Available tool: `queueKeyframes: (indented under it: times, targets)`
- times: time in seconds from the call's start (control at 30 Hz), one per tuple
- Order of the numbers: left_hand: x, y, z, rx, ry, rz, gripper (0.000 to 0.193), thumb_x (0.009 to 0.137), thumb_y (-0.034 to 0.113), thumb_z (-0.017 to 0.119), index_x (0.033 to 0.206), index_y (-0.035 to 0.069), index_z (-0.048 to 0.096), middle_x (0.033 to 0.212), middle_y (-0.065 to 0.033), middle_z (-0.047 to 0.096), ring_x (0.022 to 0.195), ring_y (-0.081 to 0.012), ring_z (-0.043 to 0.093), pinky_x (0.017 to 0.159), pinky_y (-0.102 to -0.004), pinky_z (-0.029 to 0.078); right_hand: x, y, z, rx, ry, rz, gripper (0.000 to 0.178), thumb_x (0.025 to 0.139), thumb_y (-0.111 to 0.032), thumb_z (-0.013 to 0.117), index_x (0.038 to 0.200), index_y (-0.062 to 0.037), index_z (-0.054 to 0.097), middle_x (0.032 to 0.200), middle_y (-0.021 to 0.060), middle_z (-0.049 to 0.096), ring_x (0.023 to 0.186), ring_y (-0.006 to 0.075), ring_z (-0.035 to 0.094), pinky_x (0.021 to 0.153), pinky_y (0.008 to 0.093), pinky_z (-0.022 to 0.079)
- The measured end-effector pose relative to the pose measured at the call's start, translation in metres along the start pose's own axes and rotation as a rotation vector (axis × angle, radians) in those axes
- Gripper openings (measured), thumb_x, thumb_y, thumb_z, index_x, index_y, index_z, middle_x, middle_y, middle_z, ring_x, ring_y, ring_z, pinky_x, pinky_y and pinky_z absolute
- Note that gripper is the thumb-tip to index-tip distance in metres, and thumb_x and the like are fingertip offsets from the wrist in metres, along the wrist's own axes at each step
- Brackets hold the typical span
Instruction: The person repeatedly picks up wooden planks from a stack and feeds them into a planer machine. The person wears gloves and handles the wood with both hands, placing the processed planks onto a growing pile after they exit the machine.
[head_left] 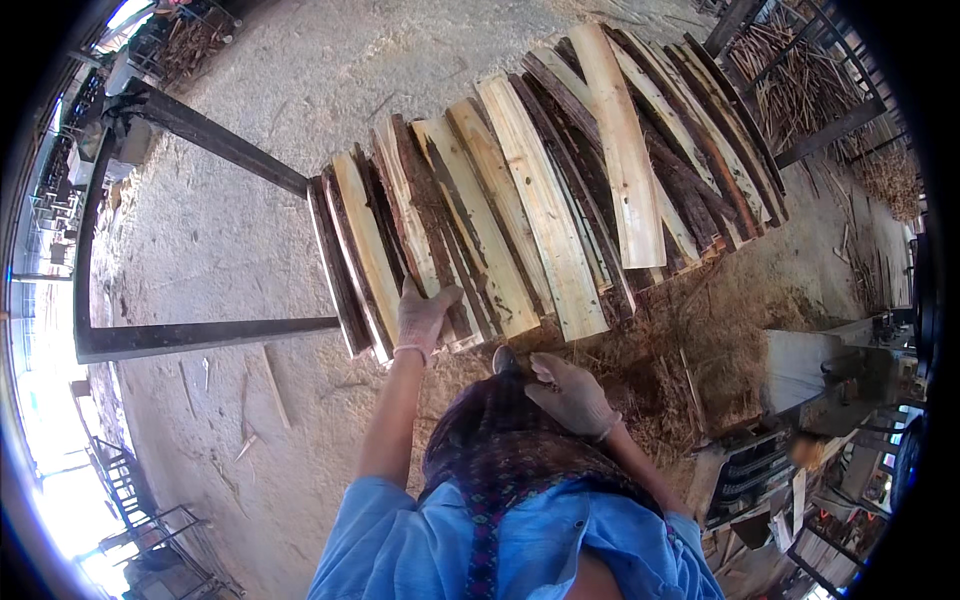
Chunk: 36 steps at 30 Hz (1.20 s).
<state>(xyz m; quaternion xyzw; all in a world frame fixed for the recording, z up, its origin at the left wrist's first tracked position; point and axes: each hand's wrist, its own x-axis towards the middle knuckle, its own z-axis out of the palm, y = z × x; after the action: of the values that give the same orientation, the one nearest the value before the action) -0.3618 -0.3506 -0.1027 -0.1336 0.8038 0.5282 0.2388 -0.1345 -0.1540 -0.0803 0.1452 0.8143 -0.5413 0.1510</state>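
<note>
My left hand [424, 322], in a pale glove, is at the near end of a bark-edged board [415, 215] toward the left of a row of wooden slabs. Its thumb and fingers straddle that board's end; the undersides of the fingers are hidden. In front of my dark patterned apron hovers my right hand [572, 394], gloved too, its fingers loosely bent and apart, with nothing visible in it. A wide pale board [622, 150] lies slantwise on top of the slabs at the right. Another pale board [545, 210] lies in the middle of the row.
A dark metal frame [210, 340] extends left from the slabs. Thin wood strips [275, 388] lie on the dusty floor to my left. Bark and shavings [720, 320] cover the ground at right, near a machine [815, 370]. Stacked sticks [795, 80] fill a rack at the far right.
</note>
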Motion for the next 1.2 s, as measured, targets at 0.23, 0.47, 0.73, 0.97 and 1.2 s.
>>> queueKeyframes:
  times: [0.23,0.47,0.73,0.97,1.2]
  targets:
    - [-0.009,-0.003,-0.022,0.185,0.077,0.100,0.058,0.091,0.019,0.076,0.138,-0.008,0.056,0.116,-0.0219,0.073,0.100,-0.0269,0.072,0.082,-0.0364,0.058,0.063,-0.039,0.041,0.013,-0.025,-0.002,0.070,0.098,-0.038,0.076,0.152,0.0007,0.052,0.130,0.0287,0.071,0.118,0.0377,0.073,0.099,0.0440,0.057]
    - [-0.011,-0.016,-0.039,-0.570,-0.171,-0.115,0.063,0.092,0.010,0.072,0.149,-0.002,0.050,0.116,-0.0189,0.072,0.105,-0.0290,0.072,0.085,-0.0414,0.063,0.090,-0.040,0.059,0.069,0.103,0.189,0.072,0.097,-0.045,0.076,0.147,0.0037,0.056,0.127,0.0277,0.073,0.118,0.0375,0.073,0.101,0.0441,0.056]
    - [-0.059,-0.039,-0.037,-0.546,-0.266,-0.284,0.033,0.093,0.019,0.068,0.115,-0.005,0.071,0.105,-0.0147,0.074,0.094,-0.0239,0.072,0.088,-0.0336,0.061,0.114,-0.045,0.052,0.424,-0.063,0.184,0.072,0.102,-0.051,0.070,0.143,0.0074,0.059,0.139,0.0256,0.067,0.122,0.0332,0.069,0.105,0.0401,0.054]
    - [-0.072,-0.098,-0.005,-0.500,0.033,-0.130,0.070,0.104,0.052,0.065,0.147,-0.002,0.053,0.142,-0.0204,0.064,0.127,-0.0339,0.064,0.109,-0.0435,0.053,0.093,-0.075,0.061,0.150,-0.115,0.234,0.070,0.091,-0.046,0.082,0.125,0.0112,0.061,0.105,0.0224,0.073,0.097,0.0250,0.073,0.082,0.0394,0.058]
    - [-0.085,-0.048,0.000,-1.033,-0.317,-0.038,0.064,0.106,0.050,0.063,0.149,0.003,0.055,0.139,-0.0159,0.067,0.124,-0.0303,0.067,0.108,-0.0459,0.055,0.046,-0.059,0.027,0.383,-0.189,0.072,0.065,0.093,-0.023,0.078,0.146,0.0079,0.056,0.124,0.0150,0.072,0.112,0.0155,0.065,0.100,0.0303,0.052]
